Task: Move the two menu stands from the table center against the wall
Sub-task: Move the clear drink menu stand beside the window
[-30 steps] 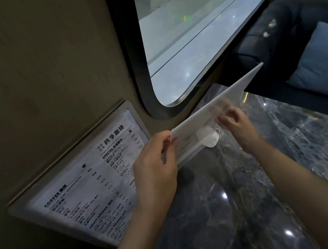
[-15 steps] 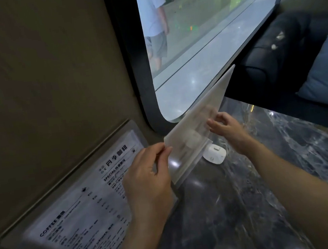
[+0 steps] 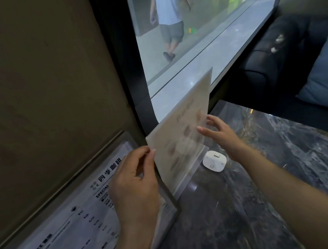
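Menu stands: 2. Near one point(image 3: 73, 233) leans on wall, left. Left hand point(image 3: 134, 189) pinches near edge of 2nd stand point(image 3: 183, 142), upright on table point(image 3: 250, 206) by window. Right hand point(image 3: 221, 136) open, fingers at its far face. 1 white puck point(image 3: 214, 160) beside base.

left hand point(image 3: 133, 186) pinches the near edge of an upright menu stand point(image 3: 183, 140) on the dark marble counter point(image 3: 250, 206); right hand point(image 3: 220, 136) spread behind it, beside a small white device point(image 3: 214, 160).
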